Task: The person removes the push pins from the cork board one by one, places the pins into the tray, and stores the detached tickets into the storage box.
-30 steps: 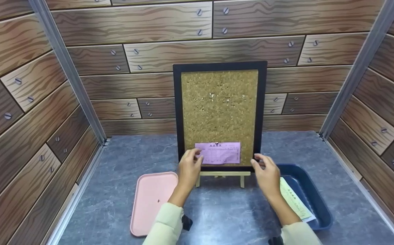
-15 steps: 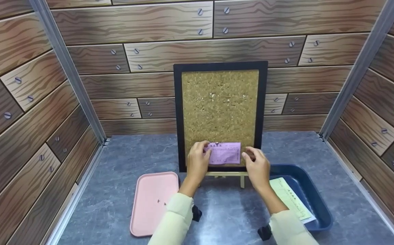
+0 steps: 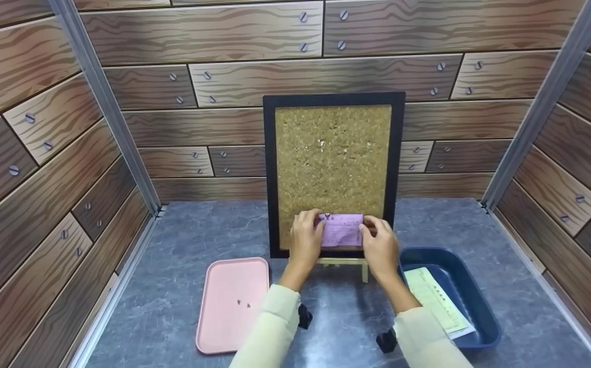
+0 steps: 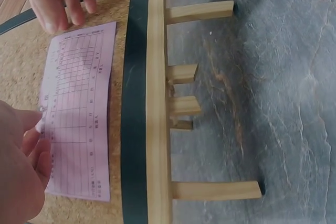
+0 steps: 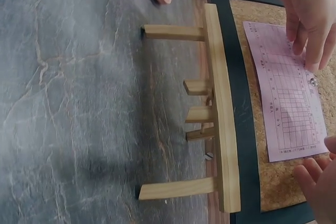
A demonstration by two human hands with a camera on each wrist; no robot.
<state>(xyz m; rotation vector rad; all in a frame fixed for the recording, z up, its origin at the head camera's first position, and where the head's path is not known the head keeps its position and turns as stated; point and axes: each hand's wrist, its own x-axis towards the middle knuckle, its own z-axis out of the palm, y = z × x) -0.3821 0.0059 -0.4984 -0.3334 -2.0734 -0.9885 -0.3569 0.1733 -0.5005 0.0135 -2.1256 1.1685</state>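
Observation:
A purple printed form (image 3: 343,231) hangs low on a black-framed corkboard (image 3: 333,174), held by one small metal pushpin (image 5: 313,82) near the middle of its top edge. My left hand (image 3: 305,236) lies over the form's left part, its loosely bent fingertips close to the pin in the right wrist view. At the form's right edge is my right hand (image 3: 381,244), fingertips right at the paper's upper corner. Neither hand has the form gripped between its fingers. The board leans on a wooden easel (image 4: 157,103).
To the left lies a pink tray (image 3: 223,306) with two tiny dark bits (image 3: 239,302) on it. A dark blue tray (image 3: 487,317) at the right holds a yellow-green printed slip (image 3: 435,299) over a whiter sheet. Wood-patterned walls (image 3: 326,76) surround the grey tabletop (image 3: 172,255).
Both hands have moved inward over the board, the left one rightward onto the form, the right one leftward to its right edge. The form has stayed in place.

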